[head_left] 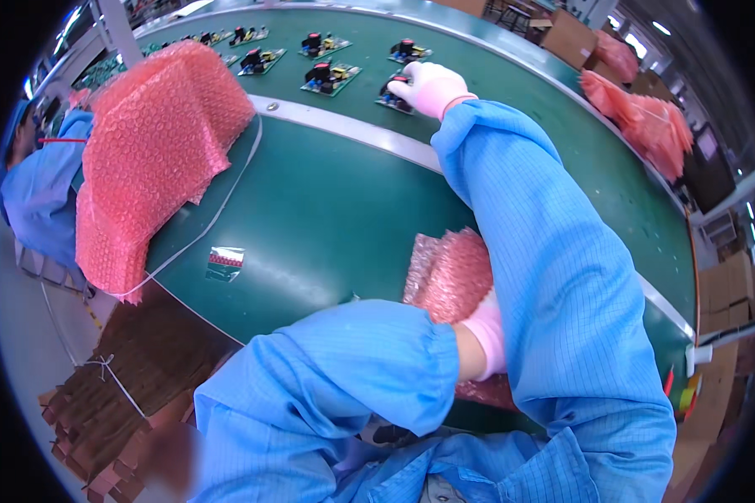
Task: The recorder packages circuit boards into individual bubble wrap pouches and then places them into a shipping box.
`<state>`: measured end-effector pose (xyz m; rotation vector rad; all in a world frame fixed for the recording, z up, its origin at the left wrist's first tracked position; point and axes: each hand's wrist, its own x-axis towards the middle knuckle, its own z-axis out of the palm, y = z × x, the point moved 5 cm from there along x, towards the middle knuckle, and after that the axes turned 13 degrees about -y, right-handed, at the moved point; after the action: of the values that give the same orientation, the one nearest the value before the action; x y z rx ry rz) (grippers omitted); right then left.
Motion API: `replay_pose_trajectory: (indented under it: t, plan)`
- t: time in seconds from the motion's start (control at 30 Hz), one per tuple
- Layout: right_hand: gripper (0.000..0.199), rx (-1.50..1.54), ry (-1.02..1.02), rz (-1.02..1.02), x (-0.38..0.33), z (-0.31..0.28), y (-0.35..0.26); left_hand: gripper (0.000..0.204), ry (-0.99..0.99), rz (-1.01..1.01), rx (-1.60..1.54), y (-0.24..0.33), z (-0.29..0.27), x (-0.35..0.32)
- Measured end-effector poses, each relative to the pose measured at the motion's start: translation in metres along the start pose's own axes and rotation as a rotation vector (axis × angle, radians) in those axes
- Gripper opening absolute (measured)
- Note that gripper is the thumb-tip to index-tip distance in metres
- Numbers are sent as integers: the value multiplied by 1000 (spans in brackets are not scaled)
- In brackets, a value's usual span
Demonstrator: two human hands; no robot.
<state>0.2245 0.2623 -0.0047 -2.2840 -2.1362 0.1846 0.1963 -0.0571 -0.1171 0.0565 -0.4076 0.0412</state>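
One half-curled right hand [432, 88] is at a far circuit board [392, 101], grip unclear (edges are safest imo), left hand [489, 331] at near bubble wrap [451, 281], fingers hidden.

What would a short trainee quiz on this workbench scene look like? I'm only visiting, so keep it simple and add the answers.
1. What are the fingers of the right hand at?
2. True or false: in the picture, the left hand is to the left of the small flat packet.
3. Fill in the blank: the left hand is at a piece of pink ____.

Key
1. A circuit board.
2. False; the left hand is to the right of the packet.
3. Bubble wrap.
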Motion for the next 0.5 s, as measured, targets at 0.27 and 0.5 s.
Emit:
replay_pose_trajectory:
  t: [0.27, 0.5]
  plan:
    - [40, 244, 221, -174, -18, 12, 25, 70, 2, 167, -1952, 8, 51, 8]
    - [33, 349, 532, -415, -238, -51, 66, 57, -187, 16, -3375, 26, 104, 5]
